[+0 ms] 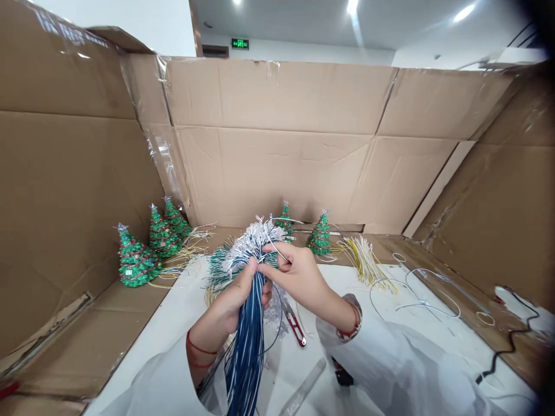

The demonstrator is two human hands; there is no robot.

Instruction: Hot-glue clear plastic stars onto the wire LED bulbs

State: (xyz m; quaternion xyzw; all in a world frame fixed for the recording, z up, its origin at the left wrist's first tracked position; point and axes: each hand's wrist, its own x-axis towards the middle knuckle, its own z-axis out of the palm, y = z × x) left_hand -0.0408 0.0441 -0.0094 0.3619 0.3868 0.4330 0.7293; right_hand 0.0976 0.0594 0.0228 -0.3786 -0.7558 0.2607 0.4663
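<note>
A thick bundle of thin blue and white wires [245,358] hangs down from my left hand [234,297], whose fingers are wrapped round it. Clear, whitish tips [251,242] crowd the bundle's upper end. At the neck of the bundle, just under those tips, my right hand [303,277] has thumb and forefinger closed on a thin white wire [277,249] that curves up over the tips. The exact pinch point is partly hidden. Red-handled thread snips [295,328] lie on the white table below my right hand. Green-tipped wires [218,268] lie behind the bundle.
Small green Christmas trees [135,260] stand at the left, and others [319,236] near the back wall. A yellow-white wire bunch [364,260] lies right of centre. Loose white wire loops [427,303] and a black cable [505,349] are farther right. Cardboard walls [277,167] enclose the table.
</note>
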